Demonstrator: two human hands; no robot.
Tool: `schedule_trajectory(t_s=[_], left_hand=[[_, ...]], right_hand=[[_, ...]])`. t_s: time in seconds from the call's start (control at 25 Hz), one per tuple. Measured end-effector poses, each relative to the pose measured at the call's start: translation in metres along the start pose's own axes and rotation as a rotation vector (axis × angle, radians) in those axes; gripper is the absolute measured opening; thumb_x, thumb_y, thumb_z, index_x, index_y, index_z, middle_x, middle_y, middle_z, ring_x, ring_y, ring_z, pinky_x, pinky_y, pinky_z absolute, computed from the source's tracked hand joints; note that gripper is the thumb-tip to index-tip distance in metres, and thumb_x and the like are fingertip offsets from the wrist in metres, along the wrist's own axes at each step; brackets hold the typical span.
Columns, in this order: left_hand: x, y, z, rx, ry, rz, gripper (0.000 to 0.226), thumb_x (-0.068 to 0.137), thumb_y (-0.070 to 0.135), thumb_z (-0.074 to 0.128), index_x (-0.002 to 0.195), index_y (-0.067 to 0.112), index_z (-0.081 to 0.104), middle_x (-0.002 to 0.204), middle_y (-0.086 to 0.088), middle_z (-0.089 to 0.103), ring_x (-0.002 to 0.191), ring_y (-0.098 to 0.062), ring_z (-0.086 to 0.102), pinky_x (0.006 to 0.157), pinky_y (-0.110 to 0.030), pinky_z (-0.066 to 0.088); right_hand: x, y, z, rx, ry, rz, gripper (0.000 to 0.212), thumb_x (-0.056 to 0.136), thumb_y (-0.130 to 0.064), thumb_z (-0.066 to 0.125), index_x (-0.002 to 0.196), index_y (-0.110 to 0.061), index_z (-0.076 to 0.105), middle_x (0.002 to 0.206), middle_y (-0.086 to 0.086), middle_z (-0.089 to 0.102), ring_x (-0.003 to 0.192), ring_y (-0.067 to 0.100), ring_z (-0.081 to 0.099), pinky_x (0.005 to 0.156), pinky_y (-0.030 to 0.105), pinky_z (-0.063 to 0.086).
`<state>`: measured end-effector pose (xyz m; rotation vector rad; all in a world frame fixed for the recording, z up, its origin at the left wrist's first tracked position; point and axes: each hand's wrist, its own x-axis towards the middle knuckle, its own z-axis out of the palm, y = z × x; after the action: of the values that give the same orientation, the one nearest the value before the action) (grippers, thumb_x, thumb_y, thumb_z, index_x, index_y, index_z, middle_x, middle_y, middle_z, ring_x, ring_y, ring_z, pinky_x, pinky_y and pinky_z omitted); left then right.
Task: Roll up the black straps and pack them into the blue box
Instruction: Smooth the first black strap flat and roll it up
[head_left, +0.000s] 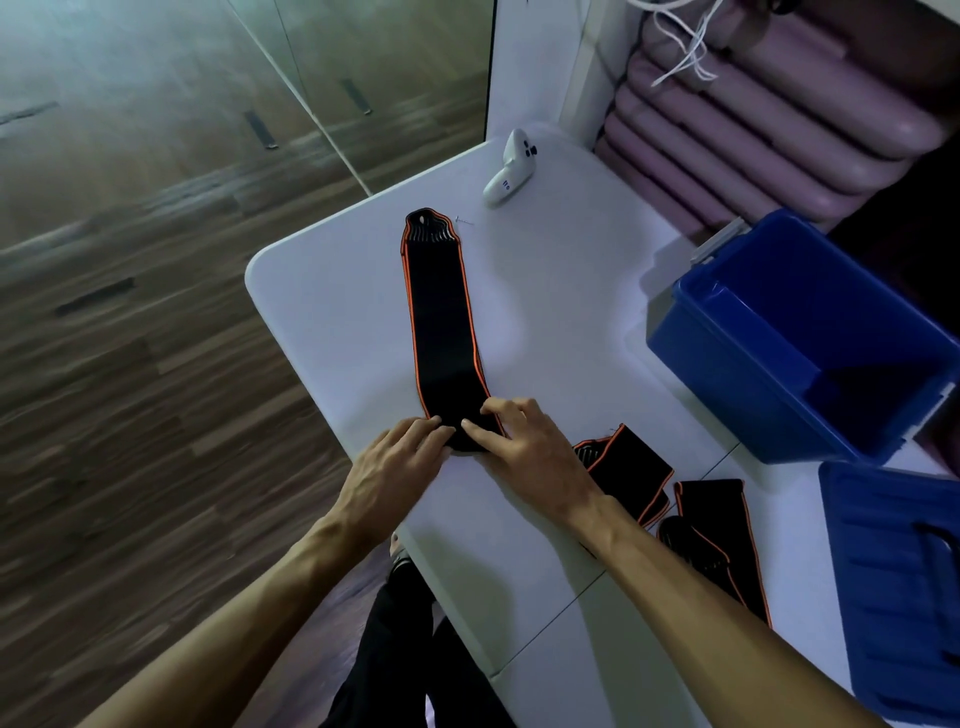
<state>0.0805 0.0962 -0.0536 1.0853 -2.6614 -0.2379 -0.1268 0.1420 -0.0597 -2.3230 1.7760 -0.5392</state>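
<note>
Both grips work at the near end of a long black strap (441, 332): the left hand (400, 462) and the right hand (519, 447) sit side by side with fingers curled down onto the fabric, pinching its end where it is turned over on itself. That strap is flat, black, edged along both long sides with a thin orange line, and its far end narrows to a rounded tab with ribbed lines. It lies stretched out on the white tabletop (545, 291), its long axis running away from the person, the ribbed tab pointing toward the far edge and the near end bending slightly to the right under the fingers. Just right of the right wrist lie two more black straps (631, 467) with the same orange edging, loosely folded. Farther right the blue box (727, 374) stands open on the tabletop, tilted in view, with its blue lid (893, 582) lying nearer. A white controller (509, 169) rests near the far edge.
</note>
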Motion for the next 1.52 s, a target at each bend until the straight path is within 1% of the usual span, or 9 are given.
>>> schedule_trajectory(t_s=[0.12,0.24,0.4,0.56,0.8,1.0,1.2,1.32,1.52], left_hand=[[0.001,0.005,-0.004,-0.082,-0.004,-0.075,0.028,0.097,0.024,0.047,0.117,0.008,0.06,0.113,-0.006,0.065,0.106,-0.024,0.063,0.085,-0.037,0.054],[0.005,0.005,-0.008,-0.153,-0.031,-0.129,0.029,0.099,0.026,0.039,0.116,0.01,0.058,0.11,-0.004,0.061,0.099,-0.021,0.059,0.086,-0.035,0.05],[0.01,0.002,-0.01,-0.257,-0.088,-0.186,0.036,0.101,0.028,0.031,0.118,0.008,0.055,0.11,-0.007,0.058,0.101,-0.024,0.056,0.089,-0.038,0.048],[0.022,-0.002,-0.013,-0.39,-0.102,-0.312,0.03,0.102,0.022,0.036,0.122,0.009,0.055,0.113,-0.008,0.061,0.107,-0.023,0.055,0.092,-0.035,0.045],[0.052,-0.003,-0.011,-0.402,-0.107,-0.414,0.022,0.1,0.021,0.039,0.102,0.009,0.057,0.081,-0.009,0.064,0.072,-0.027,0.058,0.068,-0.045,0.047],[0.059,-0.009,-0.011,-0.348,-0.168,-0.367,0.019,0.101,0.022,0.034,0.097,0.01,0.048,0.067,-0.006,0.053,0.06,-0.026,0.05,0.057,-0.043,0.039],[0.056,-0.008,-0.009,-0.41,-0.116,-0.333,0.021,0.101,0.032,0.032,0.101,0.015,0.046,0.071,-0.001,0.054,0.064,-0.022,0.051,0.059,-0.038,0.039],[0.052,-0.02,-0.008,-0.473,-0.12,-0.312,0.029,0.097,0.04,0.043,0.111,0.017,0.052,0.082,0.003,0.056,0.077,-0.016,0.051,0.068,-0.029,0.037],[0.064,-0.012,-0.004,-0.377,-0.114,-0.347,0.029,0.098,0.034,0.045,0.114,0.011,0.051,0.087,-0.011,0.067,0.079,-0.031,0.063,0.063,-0.034,0.039]], right_hand=[[0.004,0.001,-0.005,-0.031,0.015,-0.089,0.037,0.093,-0.019,0.049,0.125,-0.006,0.063,0.113,0.009,0.068,0.111,0.028,0.058,0.074,0.041,0.053],[0.01,-0.001,-0.009,0.051,0.005,-0.088,0.031,0.089,-0.018,0.058,0.114,-0.002,0.068,0.098,0.009,0.073,0.094,0.028,0.066,0.075,0.041,0.056],[0.017,-0.003,-0.014,0.237,-0.029,0.039,0.024,0.089,-0.02,0.064,0.105,-0.003,0.069,0.098,0.011,0.074,0.089,0.031,0.068,0.078,0.042,0.057],[0.026,-0.007,-0.017,0.406,-0.059,0.229,0.023,0.096,-0.027,0.059,0.111,-0.012,0.069,0.106,0.002,0.073,0.096,0.016,0.066,0.084,0.031,0.052],[0.036,-0.016,-0.012,0.583,0.08,0.561,0.015,0.094,-0.029,0.062,0.098,-0.017,0.071,0.075,-0.011,0.065,0.072,0.008,0.062,0.073,0.032,0.051],[0.031,-0.009,-0.019,0.678,-0.005,0.602,0.025,0.091,-0.042,0.062,0.109,-0.026,0.068,0.09,-0.011,0.069,0.084,0.001,0.063,0.075,0.017,0.049],[0.032,-0.008,-0.016,0.617,0.056,0.581,0.018,0.092,-0.031,0.063,0.109,-0.027,0.068,0.094,-0.003,0.072,0.088,0.012,0.065,0.081,0.034,0.053],[0.033,-0.015,-0.011,0.583,0.132,0.59,0.017,0.092,-0.027,0.064,0.108,-0.027,0.069,0.1,-0.005,0.072,0.092,0.011,0.065,0.083,0.033,0.052],[0.039,-0.022,0.001,0.604,0.233,0.663,0.016,0.093,-0.019,0.063,0.108,-0.018,0.068,0.104,-0.001,0.072,0.096,0.014,0.064,0.085,0.032,0.052]])
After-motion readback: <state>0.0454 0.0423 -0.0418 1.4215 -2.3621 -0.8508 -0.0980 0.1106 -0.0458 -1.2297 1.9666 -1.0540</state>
